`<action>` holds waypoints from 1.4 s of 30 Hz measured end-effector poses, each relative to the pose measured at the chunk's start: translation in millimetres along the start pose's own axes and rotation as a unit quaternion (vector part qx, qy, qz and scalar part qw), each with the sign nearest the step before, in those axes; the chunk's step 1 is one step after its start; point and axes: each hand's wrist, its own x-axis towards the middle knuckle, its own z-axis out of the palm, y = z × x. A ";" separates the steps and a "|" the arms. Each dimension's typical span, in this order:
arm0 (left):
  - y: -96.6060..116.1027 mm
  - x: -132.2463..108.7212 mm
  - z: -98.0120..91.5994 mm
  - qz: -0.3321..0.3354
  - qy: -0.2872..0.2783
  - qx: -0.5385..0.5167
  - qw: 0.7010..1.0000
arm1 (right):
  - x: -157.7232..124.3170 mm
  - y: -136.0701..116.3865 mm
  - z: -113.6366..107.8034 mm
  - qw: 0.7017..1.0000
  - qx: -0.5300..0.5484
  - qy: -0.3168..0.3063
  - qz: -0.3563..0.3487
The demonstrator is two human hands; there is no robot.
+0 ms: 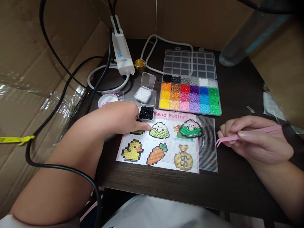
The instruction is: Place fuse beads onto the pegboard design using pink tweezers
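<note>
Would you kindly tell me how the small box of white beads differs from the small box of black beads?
The white-bead box has its clear lid standing open; no lid shows on the black-bead box. The black-bead box sits beside the left hand; the white-bead box lies farther back. Both are small and clear.

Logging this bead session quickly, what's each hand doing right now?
Left hand: fingers curled down onto the printed paper bead pattern sheet, beside the small clear box of black beads; grip cannot be told.
Right hand: closed on pink plastic tweezers.
</note>
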 end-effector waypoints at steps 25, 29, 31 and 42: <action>1.3 1.9 -1.0 -0.002 0.006 -0.025 1.000 | 0.1 4.4 1.0 0.994 -0.036 0.101 0.026; 2.0 1.0 -1.9 -0.004 0.007 -0.020 1.000 | -0.3 5.2 -0.1 0.994 -0.035 0.103 0.025; 2.5 0.3 -2.5 -0.004 0.007 -0.023 1.000 | -0.7 5.1 -0.4 0.994 -0.039 0.104 0.025; -6.6 6.1 3.9 0.020 0.029 -0.025 0.999 | -1.5 5.3 -0.8 0.992 -0.055 0.109 0.030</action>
